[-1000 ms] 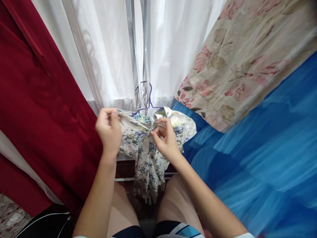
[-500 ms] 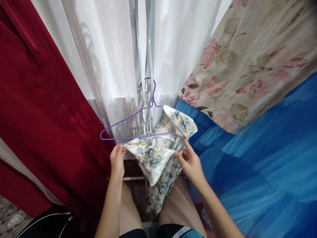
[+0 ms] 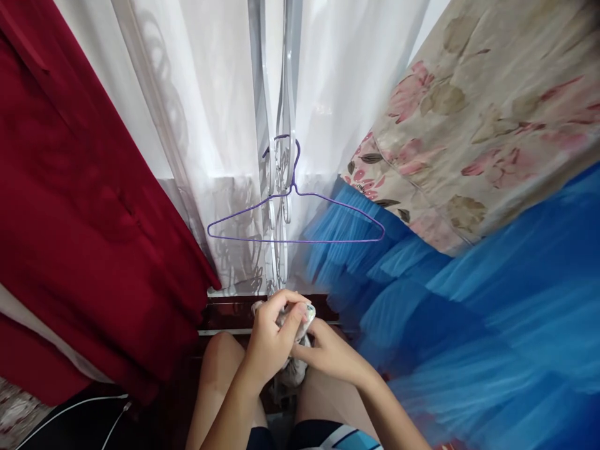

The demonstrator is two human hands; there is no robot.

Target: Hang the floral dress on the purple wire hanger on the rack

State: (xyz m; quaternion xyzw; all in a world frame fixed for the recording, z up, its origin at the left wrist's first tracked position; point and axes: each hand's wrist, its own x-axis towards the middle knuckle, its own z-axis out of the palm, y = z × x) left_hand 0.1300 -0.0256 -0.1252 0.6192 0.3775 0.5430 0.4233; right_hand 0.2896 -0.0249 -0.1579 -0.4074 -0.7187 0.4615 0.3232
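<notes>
A floral garment (image 3: 294, 369), white with blue and yellow print, is bunched up small between my two hands, low over my knees. My left hand (image 3: 276, 328) is closed round its upper part, thumb pressing on the fabric. Crossing close beside it, my right hand (image 3: 323, 350) grips the bundle from the other side. Most of the garment is hidden by my fingers, so its kind does not show. Above my hands a bare purple hanger (image 3: 295, 240) hangs by its hook on a whitish metal frame (image 3: 276, 156).
White curtains (image 3: 210, 125) hang behind the metal frame. To the left is a red curtain (image 3: 94, 219); to the right hang a beige floral cloth (image 3: 492, 125) and blue tulle fabric (image 3: 492, 312). At the lower left lies a black item with white edging (image 3: 70, 425).
The garment has come off the purple hanger, which now hangs bare and level. Both hands have moved down and together, gathering the spread cloth into a bundle.
</notes>
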